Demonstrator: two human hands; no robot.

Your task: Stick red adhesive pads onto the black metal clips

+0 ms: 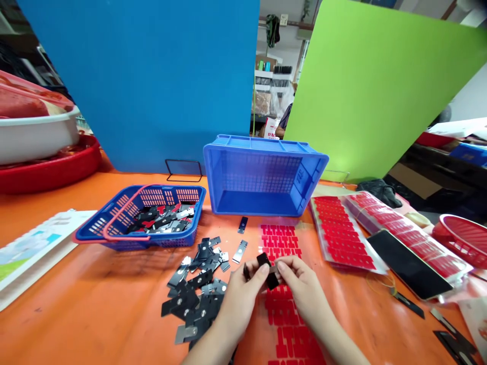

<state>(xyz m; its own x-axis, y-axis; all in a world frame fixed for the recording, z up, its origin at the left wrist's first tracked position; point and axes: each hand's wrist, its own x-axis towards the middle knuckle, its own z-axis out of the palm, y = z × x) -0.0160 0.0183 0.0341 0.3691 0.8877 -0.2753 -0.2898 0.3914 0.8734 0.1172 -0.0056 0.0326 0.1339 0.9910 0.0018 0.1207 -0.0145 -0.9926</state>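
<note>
Left hand: thumb and fingers clamped on a dark plate (272, 281), by the look of it to keep it steady; the left hand (240, 290) also has another dark piece (246, 272) among its fingers.
Right hand: thumb and fingertips drawn in at the plate's edge; whether the right hand (302, 285) pinches the plate itself, I can't tell from here.
Red cut-outs: a strip of red cut-outs (280, 239) runs beneath both hands, probably set there for easy reach; the hands hide its middle.
Dark pile: a heap of plates (186, 299) lies beside the left forearm, which partly covers it.
Blue basket: more plates and red bits sit in the blue basket (200, 215), beyond the pile.
Blue crate: tipped on its side, the blue crate (251, 203) opens towards the person and blocks the way forward.
Right side: a phone (409, 263) and red sheets (340, 230) crowd the table (125, 304).
</note>
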